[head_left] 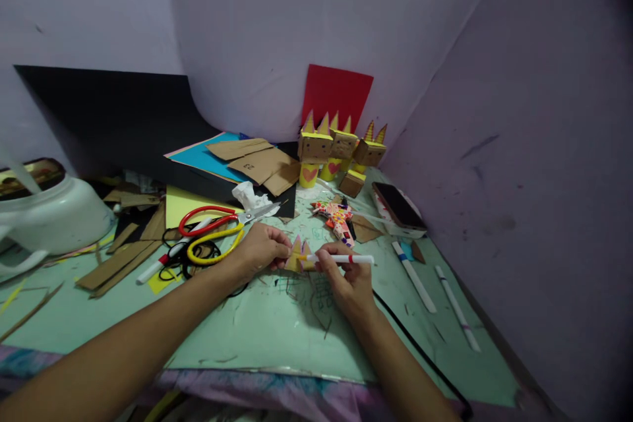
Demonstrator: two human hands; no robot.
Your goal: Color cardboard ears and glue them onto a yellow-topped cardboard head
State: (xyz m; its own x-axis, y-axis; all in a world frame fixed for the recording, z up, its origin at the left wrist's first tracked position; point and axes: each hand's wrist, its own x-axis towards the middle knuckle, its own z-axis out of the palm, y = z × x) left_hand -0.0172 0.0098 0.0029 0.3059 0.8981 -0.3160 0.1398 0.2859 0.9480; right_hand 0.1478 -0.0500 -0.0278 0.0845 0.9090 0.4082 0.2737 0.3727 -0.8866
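Between the thumb and fingers of my left hand (pixel 264 249) is a small cardboard cutout (pixel 297 258) with two pointed, ear-like tips edged in purple. My right hand (pixel 349 277) grips a white marker (pixel 355 259) with a red band, its yellowish tip touching or very near the cutout. Just left of my left hand lie scissors (pixel 217 234) with one red and one yellow handle. A patterned glue gun (pixel 337 219) lies beyond my right hand, and its black cord (pixel 420 349) appears to run down the right side.
Cardboard figures (pixel 315 147) with pointed ears stand at the back. Cardboard pieces (pixel 257 161) and blue paper (pixel 205 156) lie back left. A white pot (pixel 74 211) sits far left. A phone (pixel 397 203) and two markers (pixel 414 277) are on the right. Red card (pixel 336 95) leans on the wall.
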